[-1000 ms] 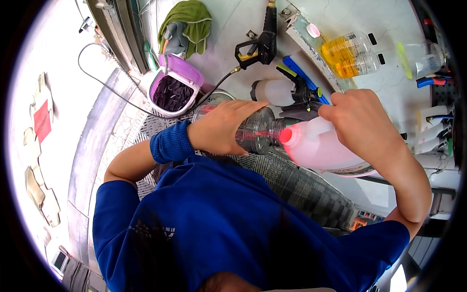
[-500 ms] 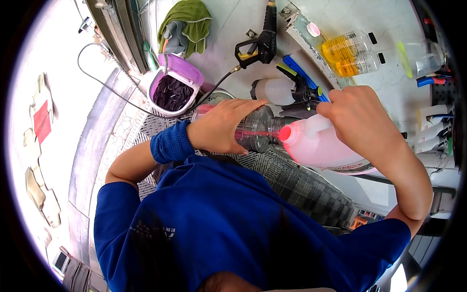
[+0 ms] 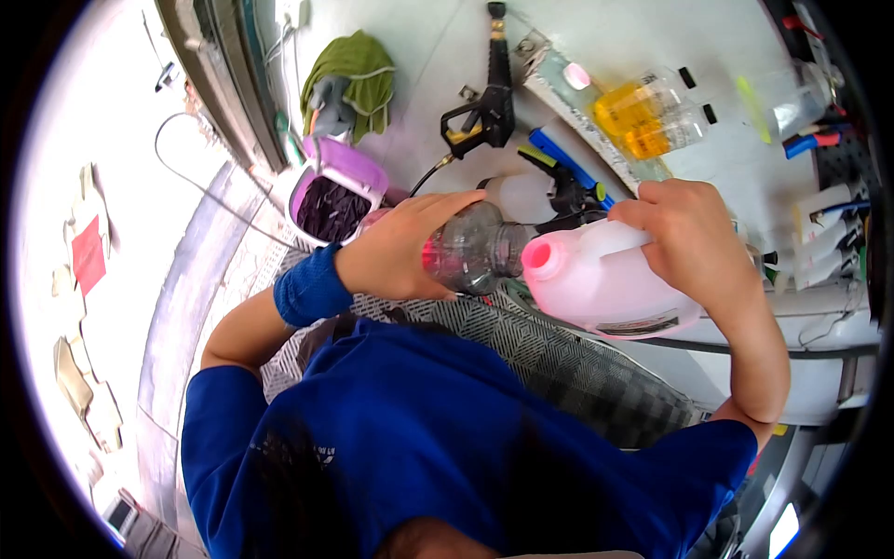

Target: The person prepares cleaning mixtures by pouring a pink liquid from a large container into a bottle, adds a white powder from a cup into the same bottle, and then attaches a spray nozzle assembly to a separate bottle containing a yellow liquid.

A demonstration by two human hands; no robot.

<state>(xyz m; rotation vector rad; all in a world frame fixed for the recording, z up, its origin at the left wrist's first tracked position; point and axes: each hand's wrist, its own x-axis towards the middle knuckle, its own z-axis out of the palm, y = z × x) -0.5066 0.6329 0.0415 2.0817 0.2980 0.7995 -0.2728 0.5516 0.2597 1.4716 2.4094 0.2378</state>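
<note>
My left hand (image 3: 400,247) is wrapped round a clear plastic bottle (image 3: 475,250), which has something pink-red inside. A blue wristband (image 3: 315,287) sits on that wrist. With my right hand (image 3: 687,242) I grip the handle of a translucent pink jug (image 3: 596,289). The jug is tilted, and its uncapped mouth is close beside the bottle's neck; I cannot tell whether they touch. Pink liquid shows through the jug's wall, and a dark label lies on its lower side. Part of the bottle is hidden behind my left hand.
Beyond my hands lie a spray bottle (image 3: 523,197), a blue-handled brush (image 3: 570,166) and a black pressure-washer gun (image 3: 486,116). Two bottles of yellow liquid (image 3: 643,112) and a pink cap (image 3: 576,75) are further right. At left are a purple-lidded bin (image 3: 349,168) and a green cloth (image 3: 358,70).
The jug has turned so its open mouth and side show more. Both hands, the bottle and the jug appear slightly further left, and the whole view has shifted.
</note>
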